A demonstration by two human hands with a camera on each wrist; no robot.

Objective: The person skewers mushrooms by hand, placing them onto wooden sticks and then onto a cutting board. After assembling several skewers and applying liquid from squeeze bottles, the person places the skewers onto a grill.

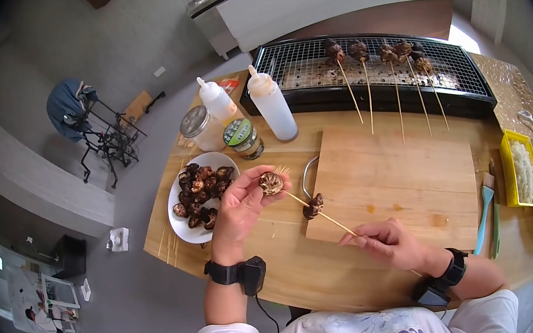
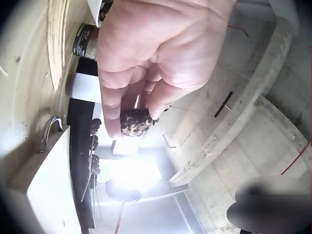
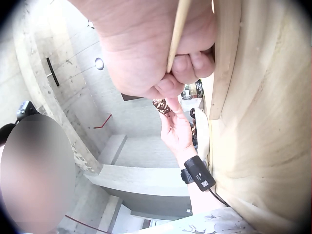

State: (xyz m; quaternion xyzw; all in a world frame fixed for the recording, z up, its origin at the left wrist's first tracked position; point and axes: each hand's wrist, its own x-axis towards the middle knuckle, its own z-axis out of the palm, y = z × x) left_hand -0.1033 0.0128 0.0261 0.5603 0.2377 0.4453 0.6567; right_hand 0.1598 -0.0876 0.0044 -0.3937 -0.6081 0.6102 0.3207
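My left hand [image 1: 240, 211] pinches a brown mushroom with a pale cracked cap [image 1: 271, 183] between thumb and fingers; the left wrist view shows the mushroom [image 2: 136, 122] at the fingertips. In my right hand [image 1: 392, 244] is a wooden skewer [image 1: 336, 222], held by its lower part with curled fingers. One dark mushroom [image 1: 313, 206] is threaded partway along it. The skewer's upper end reaches the mushroom in my left hand; whether it has pierced it I cannot tell. Left of my left hand, a white plate [image 1: 181, 228] holds several dark mushrooms [image 1: 198, 185].
A cutting board [image 1: 396, 180] lies beyond my right hand. Several loaded skewers rest on the black grill [image 1: 364, 94] behind it. Squeeze bottles [image 1: 276, 110] and jars [image 1: 243, 139] stand at the back left. A blue brush [image 1: 483, 213] and a yellow basket [image 1: 511, 170] are at the right.
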